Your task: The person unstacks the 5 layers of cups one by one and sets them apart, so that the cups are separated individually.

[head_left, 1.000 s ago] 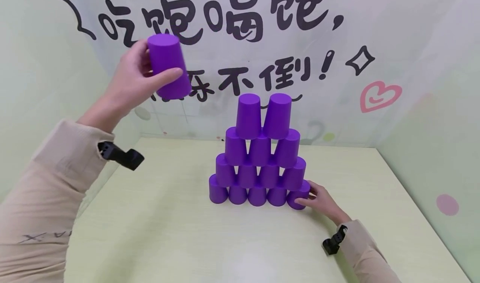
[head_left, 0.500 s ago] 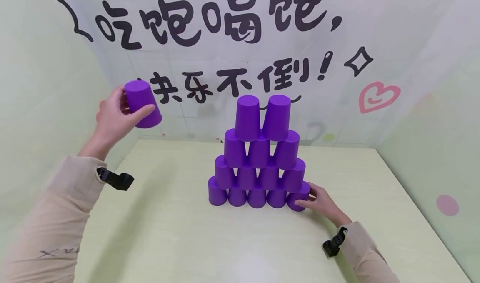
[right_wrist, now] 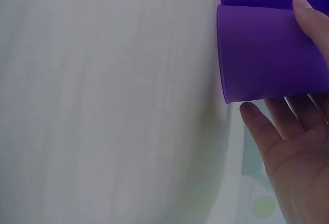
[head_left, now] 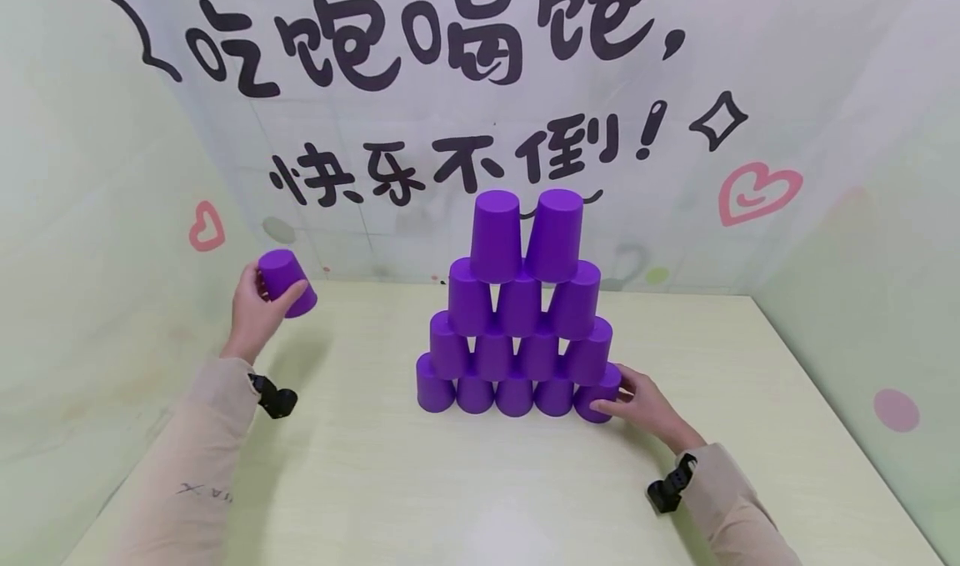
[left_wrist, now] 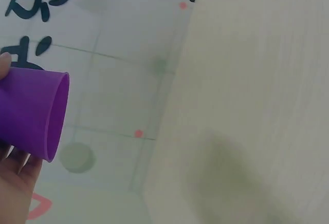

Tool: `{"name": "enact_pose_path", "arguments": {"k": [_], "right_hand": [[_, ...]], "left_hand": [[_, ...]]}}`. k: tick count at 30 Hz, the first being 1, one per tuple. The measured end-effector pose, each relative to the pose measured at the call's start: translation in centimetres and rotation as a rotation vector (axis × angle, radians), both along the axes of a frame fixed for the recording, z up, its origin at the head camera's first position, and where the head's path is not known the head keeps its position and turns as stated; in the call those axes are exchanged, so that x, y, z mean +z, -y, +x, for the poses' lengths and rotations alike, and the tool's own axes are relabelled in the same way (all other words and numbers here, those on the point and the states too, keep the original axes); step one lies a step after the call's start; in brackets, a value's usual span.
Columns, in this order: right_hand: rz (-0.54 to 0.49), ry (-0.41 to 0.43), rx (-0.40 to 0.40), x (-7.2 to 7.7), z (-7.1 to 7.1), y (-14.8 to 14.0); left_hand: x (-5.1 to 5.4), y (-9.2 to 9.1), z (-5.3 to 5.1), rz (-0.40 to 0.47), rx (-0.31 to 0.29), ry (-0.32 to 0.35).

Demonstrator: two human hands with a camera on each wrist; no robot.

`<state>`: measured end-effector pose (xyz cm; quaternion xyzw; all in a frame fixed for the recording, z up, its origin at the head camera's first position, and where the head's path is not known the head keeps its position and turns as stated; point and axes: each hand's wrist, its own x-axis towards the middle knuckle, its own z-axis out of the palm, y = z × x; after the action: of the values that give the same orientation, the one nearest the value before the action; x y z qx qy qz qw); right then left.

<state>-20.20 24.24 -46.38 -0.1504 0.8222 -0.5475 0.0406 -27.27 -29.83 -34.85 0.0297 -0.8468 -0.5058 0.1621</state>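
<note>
My left hand [head_left: 251,312] holds an upside-down purple cup [head_left: 287,284] at the left, above the table's far-left part. Its thumb lies on one side of the cup and the fingers on the other; the left wrist view shows the cup's open rim [left_wrist: 58,116]. A pyramid of upside-down purple cups [head_left: 514,393] stands on the table, with two cups [head_left: 497,237] side by side at its top. My right hand [head_left: 651,408] grips the rightmost bottom cup [right_wrist: 272,54], thumb in front and fingers behind. The right fingertips are partly hidden behind that cup.
The pale wooden table [head_left: 375,483] meets a printed back wall [head_left: 420,241] with large black characters. Light-coloured side walls [head_left: 862,299] close in the left and right. Black wrist cameras [head_left: 274,396] stick out from both sleeves.
My left hand has come down with its cup, from high before the wall lettering to lower over the table's far-left part. The right hand and the pyramid have stayed put.
</note>
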Motion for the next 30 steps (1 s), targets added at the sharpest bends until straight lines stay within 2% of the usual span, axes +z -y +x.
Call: {"name": "enact_pose_path", "arguments": {"k": [5, 12, 15, 17, 20, 23, 26, 30], "right_hand": [[-0.002, 0.004, 0.006, 0.2, -0.1, 0.0], [0.005, 0.006, -0.008, -0.2, -0.1, -0.1], [-0.001, 0.006, -0.003, -0.3, -0.2, -0.1], [-0.003, 0.001, -0.005, -0.3, -0.1, -0.1], [-0.005, -0.007, -0.001, -0.2, -0.1, -0.1], [-0.011, -0.012, 0.007, -0.2, -0.1, -0.1], [-0.014, -0.01, 0.015, -0.2, -0.1, -0.1], [-0.014, -0.007, 0.013, -0.3, -0.1, -0.1]], "left_hand": [[-3.5, 0.5, -0.5, 0.028, 0.053, 0.044], [-7.4, 0.9, -1.2, 0.054, 0.105, 0.049], [-8.9, 1.0, -1.3, 0.049, 0.134, 0.052], [-10.3, 1.7, -1.7, 0.036, 0.154, 0.065], [-11.8, 2.3, -1.9, 0.013, 0.172, 0.071], [-12.3, 2.6, -1.9, 0.006, 0.188, 0.07], [-11.9, 2.3, -1.5, 0.026, 0.201, 0.054], [-11.1, 1.7, -0.9, 0.065, 0.204, 0.071]]}}
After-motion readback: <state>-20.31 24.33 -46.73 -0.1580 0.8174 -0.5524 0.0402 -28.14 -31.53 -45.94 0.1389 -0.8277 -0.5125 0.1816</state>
